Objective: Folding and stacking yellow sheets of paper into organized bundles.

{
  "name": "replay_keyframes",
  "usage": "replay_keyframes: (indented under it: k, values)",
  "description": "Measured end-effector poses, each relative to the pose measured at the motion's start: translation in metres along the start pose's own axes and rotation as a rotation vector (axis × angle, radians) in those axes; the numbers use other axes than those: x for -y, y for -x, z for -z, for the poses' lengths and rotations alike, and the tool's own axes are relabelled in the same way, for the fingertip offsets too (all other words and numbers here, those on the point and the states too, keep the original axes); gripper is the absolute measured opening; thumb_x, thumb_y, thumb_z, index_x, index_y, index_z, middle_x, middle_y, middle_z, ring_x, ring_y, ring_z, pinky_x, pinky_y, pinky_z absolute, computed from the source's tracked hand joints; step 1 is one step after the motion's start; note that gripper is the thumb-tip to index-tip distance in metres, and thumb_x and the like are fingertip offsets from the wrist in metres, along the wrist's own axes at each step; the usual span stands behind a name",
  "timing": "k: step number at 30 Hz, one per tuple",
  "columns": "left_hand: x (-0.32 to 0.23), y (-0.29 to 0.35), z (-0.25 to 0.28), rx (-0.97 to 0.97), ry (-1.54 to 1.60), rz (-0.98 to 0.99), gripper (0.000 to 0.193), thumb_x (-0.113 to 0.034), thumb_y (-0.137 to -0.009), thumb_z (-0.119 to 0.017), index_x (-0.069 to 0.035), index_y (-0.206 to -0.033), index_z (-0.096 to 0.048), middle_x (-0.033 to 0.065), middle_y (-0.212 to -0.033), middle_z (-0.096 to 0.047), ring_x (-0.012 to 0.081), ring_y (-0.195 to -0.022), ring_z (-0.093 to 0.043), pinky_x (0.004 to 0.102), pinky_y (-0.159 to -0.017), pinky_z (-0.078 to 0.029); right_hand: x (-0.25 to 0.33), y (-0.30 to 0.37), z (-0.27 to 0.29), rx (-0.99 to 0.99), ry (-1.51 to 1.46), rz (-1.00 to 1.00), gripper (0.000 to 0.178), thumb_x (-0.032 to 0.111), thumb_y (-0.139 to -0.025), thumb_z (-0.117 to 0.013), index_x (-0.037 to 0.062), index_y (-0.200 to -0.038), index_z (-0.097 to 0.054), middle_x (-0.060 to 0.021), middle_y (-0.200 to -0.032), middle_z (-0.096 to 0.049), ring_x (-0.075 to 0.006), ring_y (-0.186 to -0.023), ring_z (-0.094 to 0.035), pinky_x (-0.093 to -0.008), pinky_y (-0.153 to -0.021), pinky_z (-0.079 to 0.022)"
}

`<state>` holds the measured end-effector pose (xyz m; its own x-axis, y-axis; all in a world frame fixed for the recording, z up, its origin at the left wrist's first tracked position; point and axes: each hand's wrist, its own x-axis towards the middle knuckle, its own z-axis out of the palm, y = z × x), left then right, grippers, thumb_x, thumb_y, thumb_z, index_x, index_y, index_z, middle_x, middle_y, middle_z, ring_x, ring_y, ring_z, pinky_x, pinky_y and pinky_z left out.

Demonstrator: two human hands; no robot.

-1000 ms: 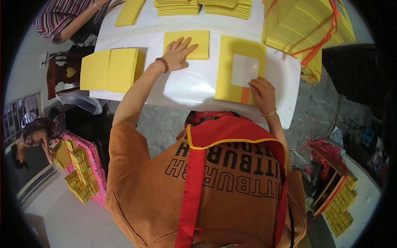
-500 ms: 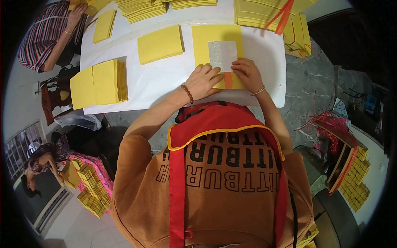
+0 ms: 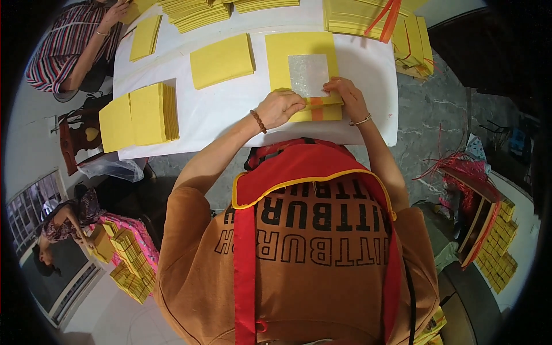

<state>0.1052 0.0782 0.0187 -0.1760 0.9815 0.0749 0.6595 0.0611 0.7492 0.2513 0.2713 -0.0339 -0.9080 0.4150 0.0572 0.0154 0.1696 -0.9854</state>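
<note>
On the white table in front of me lies a yellow paper sheet (image 3: 300, 43) with a silvery foil square (image 3: 309, 73) on it. Its near part is lifted into a fold, and an orange band (image 3: 317, 114) shows across that part. My left hand (image 3: 279, 107) is closed, pinching the fold at its left end. At the right end, my right hand (image 3: 351, 96) grips the same sheet, its fingertips beside the foil square. Whether more sheets lie beneath is hard to tell. A flat yellow paper stack (image 3: 222, 61) lies to the left of the sheet.
A thick stack of folded yellow paper (image 3: 146, 115) stands at the table's left edge. More yellow bundles (image 3: 356, 17) lie at the far side, one with orange ribbon (image 3: 392, 20). A co-worker in a striped top (image 3: 54, 54) handles yellow paper at far left.
The near edge of the yellow sheet has been raised and folded away from me. My left hand has gone from spread fingers to a pinch on it.
</note>
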Motion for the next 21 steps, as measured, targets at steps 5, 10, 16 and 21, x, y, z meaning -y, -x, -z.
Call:
replay_keyframes:
  k: [5, 10, 16, 21]
  values:
    - [0.005, 0.001, -0.003, -0.063, 0.009, 0.008, 0.017, -0.016, -0.088, -0.055, 0.0, -0.089, -0.061, 0.014, -0.08, -0.061, 0.0259, -0.075, -0.059, 0.0338, -0.067, -0.047, 0.004, 0.001, 0.005, 0.064, -0.033, 0.042, 0.026, 0.022, -0.092, -0.048, 0.0032, -0.096, -0.066, -0.0074, -0.101, -0.062, -0.0235, -0.115, -0.046, -0.0345, -0.097, -0.035]
    - [0.003, -0.004, 0.01, 0.045, 0.317, 0.386, 0.02, -0.018, -0.089, -0.055, -0.001, -0.1, -0.06, 0.0067, -0.084, -0.061, 0.0138, -0.078, -0.056, 0.0266, -0.071, -0.045, 0.008, 0.006, 0.004, 0.139, 0.243, 0.091, 0.028, 0.012, -0.079, -0.065, 0.0048, -0.105, -0.062, -0.0081, -0.114, -0.056, -0.0243, -0.117, -0.045, -0.0345, -0.096, -0.037]
    - [0.006, 0.013, 0.039, -0.065, 0.07, 0.034, 0.031, -0.015, -0.082, -0.061, -0.007, -0.112, -0.059, 0.0122, -0.117, -0.054, 0.028, -0.109, -0.049, 0.0342, -0.09, -0.041, -0.02, 0.006, -0.001, 0.055, -0.21, -0.207, 0.027, 0.014, -0.08, -0.065, 0.0034, -0.104, -0.061, -0.012, -0.118, -0.054, -0.0226, -0.111, -0.05, -0.032, -0.091, -0.042]
    - [0.033, 0.017, 0.023, -0.122, -0.343, -0.095, 0.038, -0.003, -0.074, -0.058, -0.01, -0.111, -0.06, 0.0137, -0.117, -0.054, 0.0308, -0.113, -0.046, 0.0376, -0.092, -0.04, -0.013, 0.003, 0.006, 0.064, -0.089, -0.011, 0.027, 0.012, -0.079, -0.065, 0.0051, -0.104, -0.062, -0.0112, -0.115, -0.057, -0.0229, -0.112, -0.051, -0.0322, -0.09, -0.043]
